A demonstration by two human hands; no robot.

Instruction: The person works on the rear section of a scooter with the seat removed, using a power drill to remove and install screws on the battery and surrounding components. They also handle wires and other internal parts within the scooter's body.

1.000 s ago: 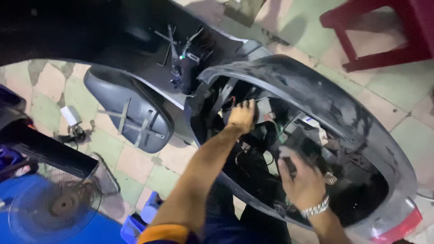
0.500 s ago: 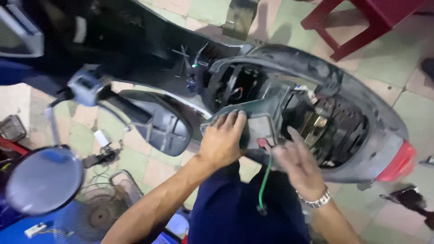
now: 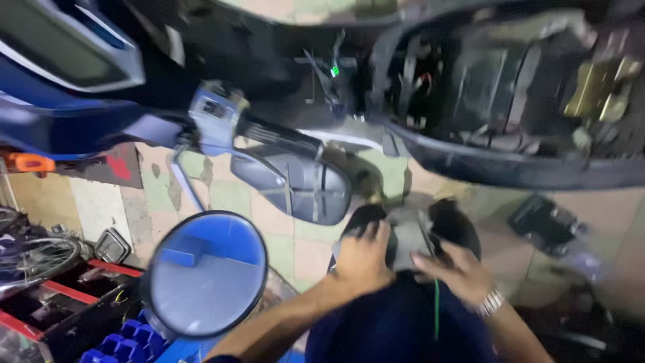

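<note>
Left hand: we see the left hand (image 3: pixel 363 259) pressed flat on a grey part (image 3: pixel 405 236), with its fingers close together.
Right hand: the right hand (image 3: pixel 457 270) grips the other side of the grey part, fingers bent; a watch (image 3: pixel 491 303) sits on the wrist.
Grey part: it is low in the middle, on our lap, under the scooter (image 3: pixel 470 87). It is blurry, maybe a plastic box.
Wire: a thin green wire (image 3: pixel 435 306) hangs down by the right hand.
Mirror: a round mirror (image 3: pixel 207 274) stands to the left.
Floor: we see a tiled floor (image 3: pixel 242 202) below.
</note>
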